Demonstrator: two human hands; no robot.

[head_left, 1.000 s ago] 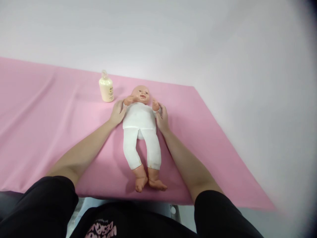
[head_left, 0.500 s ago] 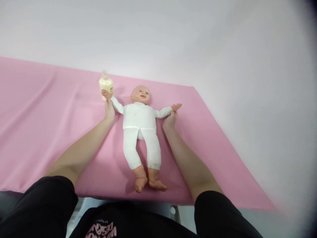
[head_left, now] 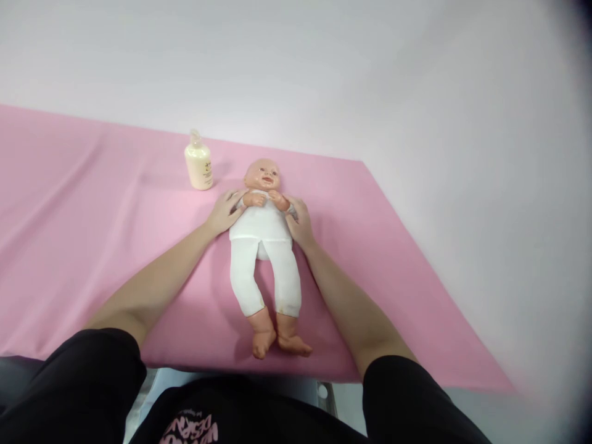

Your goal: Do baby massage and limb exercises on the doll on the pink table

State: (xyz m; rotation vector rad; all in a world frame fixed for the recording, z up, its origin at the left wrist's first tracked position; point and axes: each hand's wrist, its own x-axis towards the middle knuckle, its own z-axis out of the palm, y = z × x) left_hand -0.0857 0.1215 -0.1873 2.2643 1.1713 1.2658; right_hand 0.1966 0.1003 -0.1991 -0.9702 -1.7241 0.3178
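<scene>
A baby doll (head_left: pixel 264 246) in a white suit lies on its back on the pink sheet (head_left: pixel 92 246), head away from me, feet near the front edge. My left hand (head_left: pixel 225 211) grips the doll's arm on the left side and my right hand (head_left: pixel 300 222) grips the arm on the right side. Both doll arms are folded in, with its small hands together on its chest just under the chin.
A cream lotion bottle (head_left: pixel 198 164) with a clear cap stands upright on the sheet, to the left of the doll's head and beyond my left hand. A pale wall rises behind the sheet. The sheet's right edge slants toward me.
Half a second ago the doll's arms were stretched out sideways, one touching the bottle. Both my hands have since brought them inward and folded them onto the chest.
</scene>
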